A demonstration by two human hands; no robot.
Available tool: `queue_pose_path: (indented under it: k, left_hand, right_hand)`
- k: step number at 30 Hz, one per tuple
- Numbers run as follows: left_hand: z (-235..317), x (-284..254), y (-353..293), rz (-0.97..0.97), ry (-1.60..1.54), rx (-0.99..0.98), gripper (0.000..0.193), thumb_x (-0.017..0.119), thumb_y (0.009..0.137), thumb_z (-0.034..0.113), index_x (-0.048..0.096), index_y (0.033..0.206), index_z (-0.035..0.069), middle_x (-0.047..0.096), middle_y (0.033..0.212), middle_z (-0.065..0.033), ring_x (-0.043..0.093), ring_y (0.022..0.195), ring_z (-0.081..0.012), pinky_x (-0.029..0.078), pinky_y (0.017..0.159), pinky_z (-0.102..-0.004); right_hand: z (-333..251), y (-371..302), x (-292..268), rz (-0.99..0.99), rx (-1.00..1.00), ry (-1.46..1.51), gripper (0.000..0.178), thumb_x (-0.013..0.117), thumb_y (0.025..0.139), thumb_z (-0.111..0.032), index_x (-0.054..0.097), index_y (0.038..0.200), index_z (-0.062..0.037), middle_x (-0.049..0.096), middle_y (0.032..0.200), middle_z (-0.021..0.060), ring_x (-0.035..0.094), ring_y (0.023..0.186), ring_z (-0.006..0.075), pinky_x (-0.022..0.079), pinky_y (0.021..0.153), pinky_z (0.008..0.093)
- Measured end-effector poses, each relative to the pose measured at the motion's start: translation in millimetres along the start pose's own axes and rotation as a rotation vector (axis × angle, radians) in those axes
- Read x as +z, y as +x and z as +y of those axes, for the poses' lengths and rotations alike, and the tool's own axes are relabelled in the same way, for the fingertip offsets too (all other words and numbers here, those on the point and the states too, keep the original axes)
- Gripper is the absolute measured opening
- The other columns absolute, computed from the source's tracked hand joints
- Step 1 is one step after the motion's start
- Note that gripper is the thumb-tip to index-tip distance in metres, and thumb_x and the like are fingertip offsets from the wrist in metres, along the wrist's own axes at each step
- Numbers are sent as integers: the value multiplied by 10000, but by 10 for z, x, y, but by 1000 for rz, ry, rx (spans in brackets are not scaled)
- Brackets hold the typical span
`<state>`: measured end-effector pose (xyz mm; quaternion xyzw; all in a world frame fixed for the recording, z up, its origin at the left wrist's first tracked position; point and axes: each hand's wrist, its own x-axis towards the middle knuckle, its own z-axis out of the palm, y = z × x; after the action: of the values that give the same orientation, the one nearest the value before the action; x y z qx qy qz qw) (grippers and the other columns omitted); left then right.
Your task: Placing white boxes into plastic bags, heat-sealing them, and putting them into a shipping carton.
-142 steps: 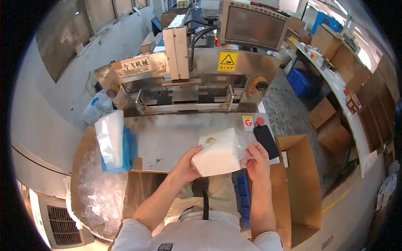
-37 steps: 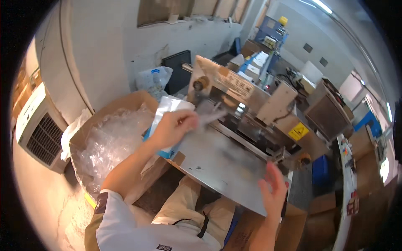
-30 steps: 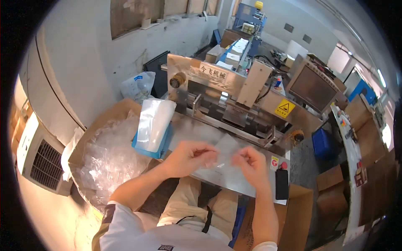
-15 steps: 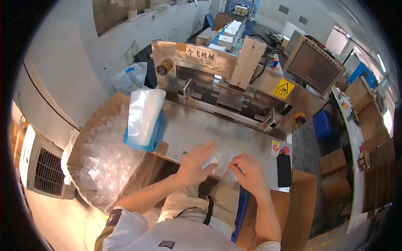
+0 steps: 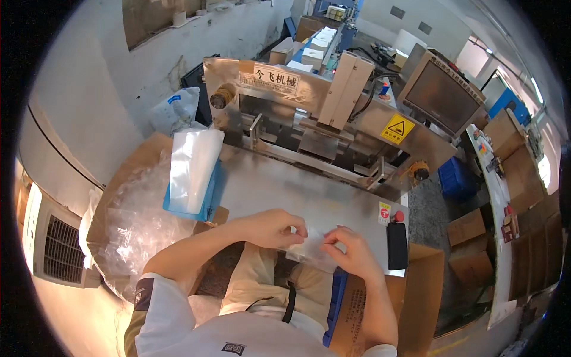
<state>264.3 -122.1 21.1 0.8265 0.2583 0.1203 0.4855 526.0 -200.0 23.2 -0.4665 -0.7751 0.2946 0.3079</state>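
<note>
A clear plastic bag (image 5: 313, 246) hangs at the near edge of the metal worktable, spread between my two hands. My left hand (image 5: 275, 229) is closed in a pinch on its left side, thumb and forefinger curled together. On the other side, my right hand (image 5: 350, 247) pinches the bag near its upper edge. The film is so see-through that its outline is hard to follow. To the left, a stack of flat clear bags (image 5: 191, 169) lies over a blue bin (image 5: 213, 193) on the worktable (image 5: 267, 184).
A metal sealing machine (image 5: 318, 107) with a screen (image 5: 443, 92) stands behind the worktable. At its right end are a black phone (image 5: 398, 246) and a red button (image 5: 398, 216). A large carton (image 5: 98, 223) of crumpled clear bags sits left; another open carton (image 5: 419, 285) stands right.
My left hand has gone from open with spread fingers to pinching the bag. The bag is now stretched between both hands. The whole view has shifted slightly.
</note>
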Motion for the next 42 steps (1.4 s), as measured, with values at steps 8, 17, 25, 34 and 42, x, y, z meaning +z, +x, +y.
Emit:
queue_pose_path:
  k: [8, 17, 25, 34, 42]
  left_hand:
    - [-28, -347, -63, 57, 306, -35, 240, 671, 907, 261, 638, 986, 36, 712, 856, -163, 686, 816, -362, 515, 713, -445]
    - [77, -541, -280, -138, 217, -265, 226, 612, 970, 245, 551, 930, 31, 656, 763, -174, 654, 785, -375, 472, 701, -467]
    - [108, -393, -191, -198, 136, -73, 206, 594, 985, 231, 537, 972, 33, 623, 750, -159, 585, 708, -369, 440, 661, -464]
    - [243, -546, -320, -234, 212, -281, 244, 550, 997, 291, 556, 1001, 47, 632, 776, -170, 612, 748, -370, 459, 678, -456]
    - [-299, -769, 171, -123, 167, -121, 330, 604, 972, 361, 584, 923, 35, 655, 774, -105, 634, 732, -266, 482, 679, -409]
  right_hand:
    - [109, 140, -198, -111, -54, 162, 87, 732, 850, -103, 681, 862, -33, 702, 874, 100, 651, 892, 263, 501, 808, 388]
    - [172, 41, -261, -316, 33, 245, 162, 767, 820, -99, 703, 959, -47, 696, 1100, 102, 619, 1137, 283, 373, 1111, 442]
    - [253, 335, -23, -224, -146, 155, 277, 801, 793, -136, 722, 1043, -48, 705, 1185, 91, 602, 1200, 306, 333, 1142, 471]
    - [109, 103, -160, -257, 27, 177, 84, 790, 810, -118, 742, 855, -66, 724, 943, 41, 619, 1091, 286, 389, 1068, 462]
    - [707, 485, -135, -102, 26, 108, 94, 730, 870, -132, 740, 908, -46, 716, 939, 83, 628, 998, 258, 483, 893, 387]
